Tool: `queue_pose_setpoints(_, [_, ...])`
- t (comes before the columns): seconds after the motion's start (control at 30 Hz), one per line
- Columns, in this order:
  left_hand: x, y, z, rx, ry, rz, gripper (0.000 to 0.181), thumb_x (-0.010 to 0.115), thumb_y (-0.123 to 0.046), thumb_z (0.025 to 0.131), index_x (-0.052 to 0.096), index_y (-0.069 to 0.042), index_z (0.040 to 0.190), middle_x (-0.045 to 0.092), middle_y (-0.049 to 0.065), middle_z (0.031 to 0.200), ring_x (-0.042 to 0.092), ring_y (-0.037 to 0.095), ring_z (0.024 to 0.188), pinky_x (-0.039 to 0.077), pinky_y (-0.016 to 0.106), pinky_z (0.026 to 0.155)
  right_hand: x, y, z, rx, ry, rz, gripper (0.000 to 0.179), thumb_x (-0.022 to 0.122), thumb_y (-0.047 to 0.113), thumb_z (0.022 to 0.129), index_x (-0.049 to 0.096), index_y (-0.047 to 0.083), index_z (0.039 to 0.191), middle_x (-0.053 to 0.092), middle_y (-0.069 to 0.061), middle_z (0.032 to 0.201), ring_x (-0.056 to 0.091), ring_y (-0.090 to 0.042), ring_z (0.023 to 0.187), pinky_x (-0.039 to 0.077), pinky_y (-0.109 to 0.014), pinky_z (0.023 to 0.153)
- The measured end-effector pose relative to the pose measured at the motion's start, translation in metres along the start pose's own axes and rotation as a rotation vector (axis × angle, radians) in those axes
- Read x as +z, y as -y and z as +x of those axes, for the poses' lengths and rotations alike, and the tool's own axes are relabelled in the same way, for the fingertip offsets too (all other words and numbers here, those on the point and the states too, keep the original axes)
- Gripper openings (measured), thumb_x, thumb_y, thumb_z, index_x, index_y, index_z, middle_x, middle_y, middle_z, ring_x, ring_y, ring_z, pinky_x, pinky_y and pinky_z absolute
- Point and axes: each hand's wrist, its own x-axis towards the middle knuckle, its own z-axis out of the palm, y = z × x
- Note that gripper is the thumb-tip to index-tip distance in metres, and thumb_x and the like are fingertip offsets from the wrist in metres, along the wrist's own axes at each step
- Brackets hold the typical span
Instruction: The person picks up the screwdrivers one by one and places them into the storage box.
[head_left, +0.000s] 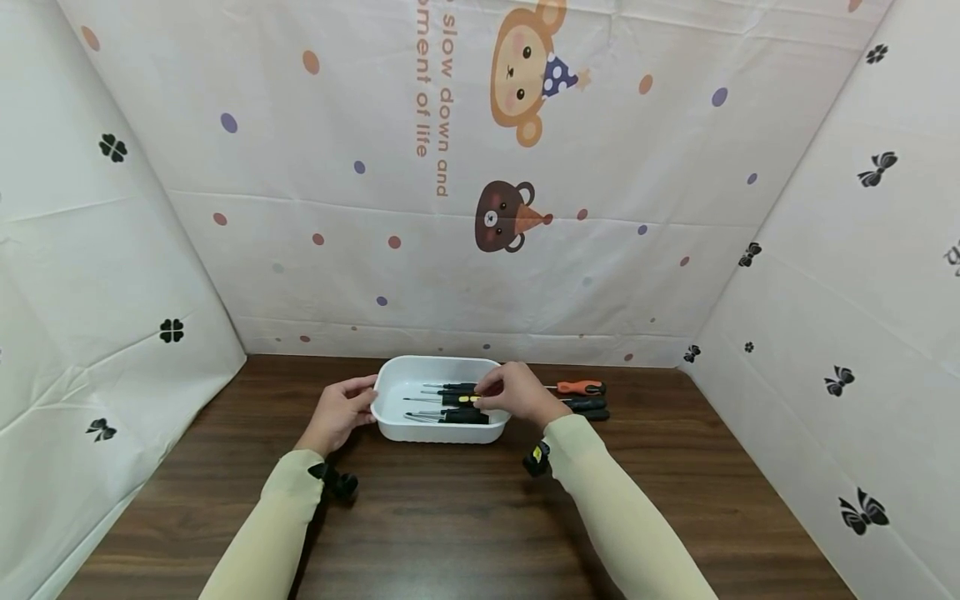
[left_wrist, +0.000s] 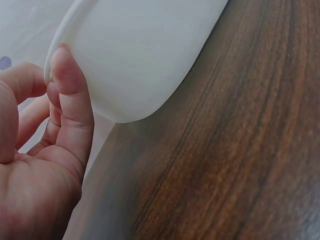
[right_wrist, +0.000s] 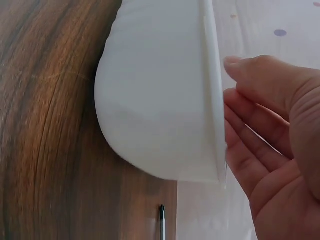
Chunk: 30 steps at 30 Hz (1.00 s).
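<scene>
A white plastic tray point(head_left: 442, 434) stands on the table and holds several screwdrivers with black handles point(head_left: 465, 416). One screwdriver point(head_left: 470, 401) among them has yellow marks on its handle. At the tray's left end, my left hand point(head_left: 341, 412) pinches the rim between thumb and fingers, as the left wrist view also shows. My right hand point(head_left: 517, 392) hangs over the tray's right end, with its fingertips beside the yellow-marked handle. In the right wrist view, the thumb point(right_wrist: 250, 70) stands apart from the fingers with nothing visible between them; the tray wall hides some fingertips.
Right of the tray lie an orange-handled screwdriver point(head_left: 581, 387) and black-handled screwdrivers point(head_left: 596, 414), partly hidden by the right hand. A screwdriver tip point(right_wrist: 162, 211) shows beside the tray. Patterned white cloth point(head_left: 420, 275) walls off the back and sides of the wooden table point(head_left: 435, 525).
</scene>
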Motion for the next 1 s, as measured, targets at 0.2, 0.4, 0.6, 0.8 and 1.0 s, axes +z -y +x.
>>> queue_pose_setpoints(0.2, [-0.001, -0.001, 0.0, 0.003, 0.005, -0.005, 0.047, 0.062, -0.009, 0.102, 0.053, 0.001, 0.147, 0.065, 0.019, 0.119, 0.063, 0.012, 0.073, 0.061, 0.024, 0.064, -0.008, -0.005, -0.007, 0.03, -0.042, 0.073, 0.024, 0.083, 0.023, 0.087, 0.081, 0.01, 0.107, 0.077, 0.001, 0.105, 0.069, -0.01, 0.091, 0.061, -0.032, 0.083])
queue_pose_setpoints(0.4, [-0.002, 0.0, 0.0, 0.011, 0.02, -0.014, 0.048, 0.062, -0.009, 0.102, 0.051, 0.001, 0.148, 0.064, 0.019, 0.12, 0.062, 0.011, 0.073, 0.061, 0.024, 0.064, -0.016, -0.007, -0.014, 0.057, -0.068, 0.093, 0.029, 0.084, 0.028, 0.086, 0.08, 0.009, 0.109, 0.077, 0.001, 0.104, 0.069, -0.012, 0.091, 0.061, -0.032, 0.084])
queue_pose_setpoints(0.6, [-0.002, -0.001, -0.001, 0.004, 0.01, -0.009, 0.046, 0.061, -0.008, 0.102, 0.052, 0.001, 0.147, 0.064, 0.018, 0.119, 0.062, 0.013, 0.075, 0.061, 0.023, 0.064, -0.021, -0.01, -0.021, 0.063, -0.098, 0.188, 0.026, 0.084, 0.028, 0.086, 0.081, 0.013, 0.106, 0.077, -0.002, 0.107, 0.07, -0.014, 0.094, 0.061, -0.032, 0.084])
queue_pose_setpoints(0.8, [-0.001, -0.001, -0.002, 0.0, 0.0, -0.005, 0.046, 0.061, -0.007, 0.102, 0.053, 0.001, 0.146, 0.063, 0.02, 0.121, 0.062, 0.013, 0.076, 0.061, 0.023, 0.064, -0.028, -0.017, -0.03, 0.094, -0.129, 0.253, 0.032, 0.085, 0.029, 0.085, 0.08, 0.01, 0.11, 0.078, -0.002, 0.107, 0.072, -0.014, 0.093, 0.062, -0.029, 0.081])
queue_pose_setpoints(1.0, [0.0, 0.0, -0.001, 0.004, 0.001, 0.001, 0.046, 0.062, -0.009, 0.102, 0.053, 0.001, 0.146, 0.062, 0.021, 0.122, 0.062, 0.012, 0.075, 0.061, 0.023, 0.064, -0.037, -0.025, -0.042, 0.078, -0.158, 0.294, 0.033, 0.085, 0.028, 0.086, 0.079, 0.008, 0.112, 0.077, -0.007, 0.11, 0.073, -0.018, 0.096, 0.063, -0.03, 0.081])
